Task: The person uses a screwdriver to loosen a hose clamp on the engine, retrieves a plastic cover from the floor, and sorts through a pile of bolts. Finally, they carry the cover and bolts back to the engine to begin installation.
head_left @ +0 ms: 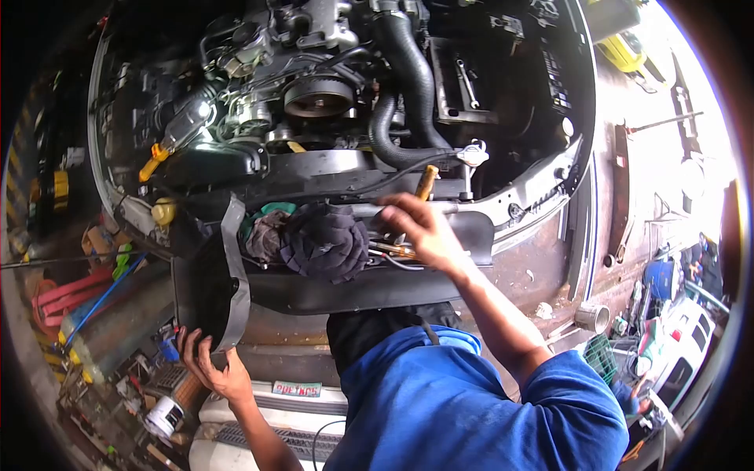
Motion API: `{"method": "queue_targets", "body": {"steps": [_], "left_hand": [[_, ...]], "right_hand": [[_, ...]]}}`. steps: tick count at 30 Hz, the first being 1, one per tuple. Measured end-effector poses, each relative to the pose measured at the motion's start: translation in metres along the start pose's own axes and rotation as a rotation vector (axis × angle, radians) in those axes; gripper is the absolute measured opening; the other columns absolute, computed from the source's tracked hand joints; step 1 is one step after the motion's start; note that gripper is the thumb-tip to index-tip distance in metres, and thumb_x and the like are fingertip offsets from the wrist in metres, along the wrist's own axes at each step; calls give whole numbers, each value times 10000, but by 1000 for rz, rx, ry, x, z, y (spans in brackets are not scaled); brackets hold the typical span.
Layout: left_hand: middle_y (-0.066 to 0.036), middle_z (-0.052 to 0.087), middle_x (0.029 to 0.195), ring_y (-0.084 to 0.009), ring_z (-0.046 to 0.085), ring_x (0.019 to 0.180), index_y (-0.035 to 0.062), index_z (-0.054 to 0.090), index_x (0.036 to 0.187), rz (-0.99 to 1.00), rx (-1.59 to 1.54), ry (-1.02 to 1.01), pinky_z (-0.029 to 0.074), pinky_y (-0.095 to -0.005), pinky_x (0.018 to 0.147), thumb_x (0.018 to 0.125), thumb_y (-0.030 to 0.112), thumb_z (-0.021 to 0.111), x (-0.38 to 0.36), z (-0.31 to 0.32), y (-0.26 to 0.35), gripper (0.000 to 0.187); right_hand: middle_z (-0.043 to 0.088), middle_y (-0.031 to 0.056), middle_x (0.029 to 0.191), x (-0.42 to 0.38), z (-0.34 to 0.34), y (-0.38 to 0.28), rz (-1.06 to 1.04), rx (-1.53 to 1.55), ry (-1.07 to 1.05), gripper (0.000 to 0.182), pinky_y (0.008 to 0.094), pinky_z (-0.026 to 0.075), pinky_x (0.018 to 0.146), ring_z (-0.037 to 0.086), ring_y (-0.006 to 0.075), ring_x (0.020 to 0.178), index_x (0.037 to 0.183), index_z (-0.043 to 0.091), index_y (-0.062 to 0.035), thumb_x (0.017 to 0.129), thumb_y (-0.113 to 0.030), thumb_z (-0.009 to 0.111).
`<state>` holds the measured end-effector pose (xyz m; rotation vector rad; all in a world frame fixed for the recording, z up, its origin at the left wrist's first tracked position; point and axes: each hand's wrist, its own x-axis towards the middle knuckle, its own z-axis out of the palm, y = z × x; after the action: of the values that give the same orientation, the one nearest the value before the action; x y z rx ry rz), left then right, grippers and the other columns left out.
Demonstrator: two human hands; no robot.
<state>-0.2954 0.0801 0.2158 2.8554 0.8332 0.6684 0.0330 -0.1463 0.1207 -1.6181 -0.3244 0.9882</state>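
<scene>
Trouble most likely at two spots in the head view. Right hand [420, 228] at middle, fingers curled around a tool with an amber handle [426, 182]; handle end pointing far toward the engine, working end hidden under the palm. Sits just beside thin wires [393, 255] and a dark rag [326, 239] bunched on the front crossbar. Could slip off whatever lies beneath, unseen as the tip is, and nick the wires or skin a knuckle on the metal edge. Left hand [212, 365] near left, fingers hooked over the lower edge of a black panel [208, 294], thumb pressed against it. Looks a one-sided hold on a wide, curved piece; could twist loose and drop onto the clutter below. Rag worth watching too: lies near the belt pulley [318, 96] farther in, though well apart for now, and could hide small parts.
</scene>
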Motion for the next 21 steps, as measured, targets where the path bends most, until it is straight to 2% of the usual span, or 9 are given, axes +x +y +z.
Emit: {"method": "queue_targets", "body": {"steps": [2, 7, 8, 9, 11, 14, 18, 20, 21], "left_hand": [[-180, 607, 1205, -427, 557, 1230, 5, 581, 1173, 13, 10, 12, 395, -602, 1091, 833, -3, 731, 4, 6, -3, 371], [-184, 609, 1168, -414, 559, 1183, 8, 623, 1161, 38, 94, 106, 410, -586, 1054, 845, 99, 782, 14, 48, -29, 365], [-167, 607, 1150, -405, 562, 1176, 32, 635, 1146, 40, 115, 147, 412, -586, 1050, 842, 109, 789, 17, 59, -35, 350], [-150, 606, 1133, -396, 565, 1170, 55, 647, 1132, 44, 133, 191, 415, -586, 1047, 839, 119, 797, 22, 72, -41, 335], [-149, 611, 1122, -388, 566, 1151, 75, 650, 1130, 43, 185, 247, 410, -587, 1047, 836, 148, 806, 29, 94, -52, 341], [-136, 616, 1116, -362, 573, 1124, 90, 654, 1123, 15, 232, 317, 418, -572, 1040, 832, 198, 813, 28, 132, -71, 349], [-129, 616, 1130, -364, 558, 1150, 87, 655, 1118, -90, 232, 342, 434, -552, 991, 808, 177, 837, 19, 165, -74, 370], [-145, 609, 1129, -377, 559, 1123, 53, 646, 1106, -156, 242, 332, 458, -523, 943, 817, 262, 858, 14, 174, -73, 415], [-148, 600, 1164, -380, 551, 1141, 53, 657, 1099, -177, 190, 311, 454, -516, 951, 839, 242, 839, 11, 178, -73, 369]], "right_hand": [[723, 110, 975, -10, 17, 3, 17, 45, -111, 342, 333, 535, 831, 669, 151, 917, 1237, 653, 3, 1053, -280, 597], [708, 243, 984, -27, 23, 0, -87, -255, -147, 317, 409, 533, 834, 718, 354, 943, 1189, 654, 15, 1019, -250, 621], [723, 185, 1081, -29, 18, 1, -49, -316, -177, 328, 388, 528, 895, 713, 273, 1004, 1281, 645, -22, 1032, -230, 600], [726, 177, 1091, -30, 13, 4, -73, -351, -154, 325, 372, 529, 898, 705, 234, 1014, 1282, 641, -10, 1040, -223, 594], [722, 227, 1022, -34, 2, 18, -42, -275, -30, 320, 385, 533, 871, 721, 289, 968, 1219, 661, 10, 1027, -242, 618], [746, 154, 1087, -42, -20, 24, 35, -166, 76, 316, 341, 517, 933, 670, 167, 1022, 1251, 658, 18, 1044, -215, 605], [748, 96, 974, -52, -48, 40, 24, -202, 172, 315, 292, 546, 792, 692, 135, 881, 1234, 672, -7, 1066, -258, 586], [747, 97, 960, -57, -52, 44, 46, -205, 201, 301, 297, 547, 790, 695, 140, 874, 1227, 672, -7, 1061, -245, 590], [746, 99, 958, -59, -51, 46, 56, -194, 199, 301, 300, 549, 791, 697, 141, 880, 1231, 670, -5, 1059, -240, 593]]}}
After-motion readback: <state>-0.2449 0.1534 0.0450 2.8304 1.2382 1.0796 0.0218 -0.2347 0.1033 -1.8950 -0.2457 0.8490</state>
